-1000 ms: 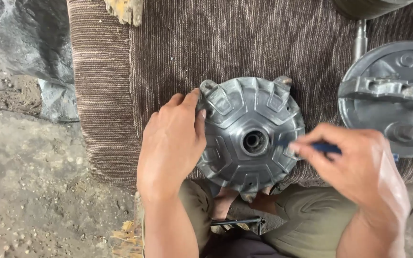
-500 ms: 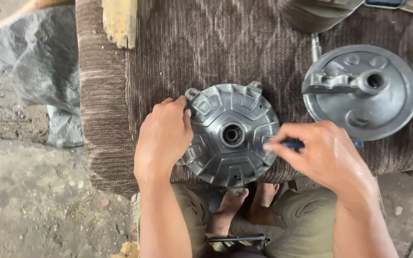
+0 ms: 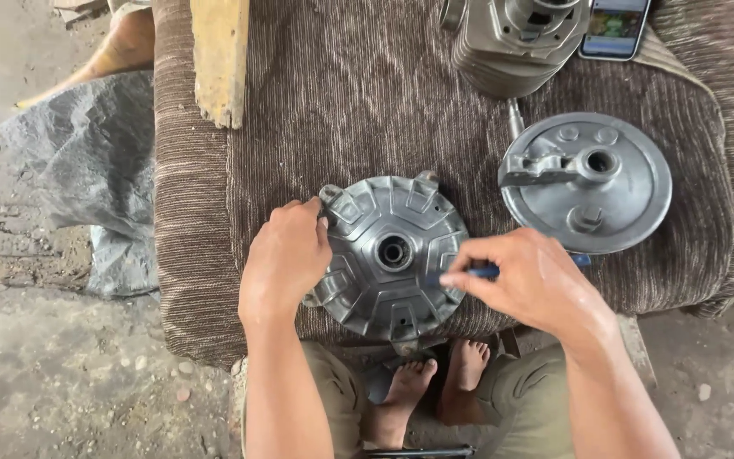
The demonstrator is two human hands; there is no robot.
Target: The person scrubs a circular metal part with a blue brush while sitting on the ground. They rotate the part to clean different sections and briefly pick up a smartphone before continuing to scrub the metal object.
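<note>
A round grey metal hub [image 3: 388, 255] with ribs and a centre hole lies on a brown striped cloth [image 3: 341, 102]. My left hand [image 3: 285, 259] grips the hub's left rim, fingers over the edge. My right hand [image 3: 530, 280] pinches a thin blue-handled tool [image 3: 484, 272] and holds its tip against the hub's right side. The tool's tip is hidden by my fingers.
A round grey metal plate [image 3: 592, 180] with a lever lies to the right. A finned metal cylinder [image 3: 516, 38] and a phone [image 3: 615, 25] are at the back. A yellow wooden plank [image 3: 221, 55] lies back left, a grey plastic sheet [image 3: 78, 178] on the ground. My bare feet [image 3: 435, 391] show below.
The camera view has shifted, so the hub sits lower and more of the back of the cloth shows. My hands keep the same hold on the hub and tool.
</note>
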